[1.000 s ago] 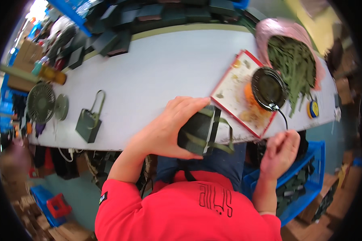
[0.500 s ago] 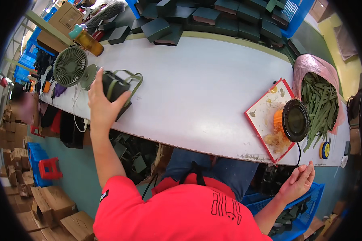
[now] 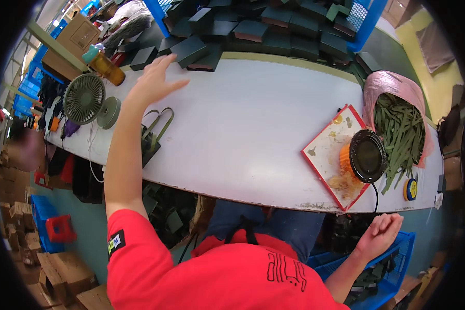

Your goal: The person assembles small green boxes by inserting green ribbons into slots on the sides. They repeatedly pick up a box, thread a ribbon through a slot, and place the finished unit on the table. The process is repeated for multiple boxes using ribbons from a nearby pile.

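Note:
My left hand [image 3: 157,80] is stretched out over the left part of the white table, fingers apart and nothing in it. Its fingertips are close to the nearest dark green boxes [image 3: 192,51] of a pile. Below it, partly hidden by my left forearm, sits a dark green box with ribbon loops [image 3: 151,147] near the table's front edge. My right hand [image 3: 380,235] is held beyond the front edge at the right, above a blue crate, its fingers curled together; I see nothing in it.
A black round pot with an orange base [image 3: 368,156] stands on a stained red-edged board [image 3: 320,150]. Beside it, a pink bag [image 3: 377,85] spills green ribbon strips [image 3: 398,129]. A fan [image 3: 84,98] and an amber bottle [image 3: 106,66] stand at the left. A blue crate [image 3: 403,268] is below.
My left hand has let go of the ribbon-looped box and moved up and away toward the pile. My right hand stays by the front edge, its fingers more curled. The view has shifted slightly.

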A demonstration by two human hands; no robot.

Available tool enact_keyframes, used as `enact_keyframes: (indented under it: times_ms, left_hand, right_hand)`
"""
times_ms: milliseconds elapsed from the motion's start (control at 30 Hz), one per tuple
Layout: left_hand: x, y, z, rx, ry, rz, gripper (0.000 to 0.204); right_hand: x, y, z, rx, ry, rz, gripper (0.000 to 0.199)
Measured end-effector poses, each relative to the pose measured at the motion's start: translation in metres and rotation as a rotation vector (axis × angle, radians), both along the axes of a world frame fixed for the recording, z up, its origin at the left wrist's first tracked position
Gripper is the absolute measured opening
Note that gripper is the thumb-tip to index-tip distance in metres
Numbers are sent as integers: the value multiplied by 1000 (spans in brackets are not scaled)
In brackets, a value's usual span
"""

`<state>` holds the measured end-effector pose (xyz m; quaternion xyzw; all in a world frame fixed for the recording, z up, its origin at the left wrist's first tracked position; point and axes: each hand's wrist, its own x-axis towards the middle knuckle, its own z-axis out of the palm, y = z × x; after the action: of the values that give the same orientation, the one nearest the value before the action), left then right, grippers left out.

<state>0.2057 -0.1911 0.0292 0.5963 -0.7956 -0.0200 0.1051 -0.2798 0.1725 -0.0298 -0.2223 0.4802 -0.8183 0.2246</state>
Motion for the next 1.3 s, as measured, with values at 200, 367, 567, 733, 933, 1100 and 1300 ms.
enact_keyframes:
  times_ms: [200, 367, 567, 733, 933, 1100, 1300]
  left_hand:
    - [-53, -112, -59, -232, 46, 191, 92]
    - [-48, -143, -81, -322, -36, -11, 88]
    - [-92, -66, -89, -120, 276, -129, 80]
    - [-147, 25, -48, 51, 213, -106, 78]
    - [-152, 88, -34, 71, 392, -364, 90]
    - [-169, 143, -7, 182, 2, -685, 86]
    - [-156, 146, 0, 287, -76, -862, 58]
  right_hand:
    - [4, 2, -6, 99, 92, -151, 16]
    - [-5, 6, -10, 122, 129, -239, 24]
    - [-31, 4, -16, 349, 180, -303, 22]
    - [-67, 10, -34, 612, 385, -304, 19]
    - [-81, -4, -32, 672, 474, -206, 15]
    - [-71, -23, -24, 611, 587, -156, 14]
    - [-88, -41, -18, 870, 982, -236, 21]
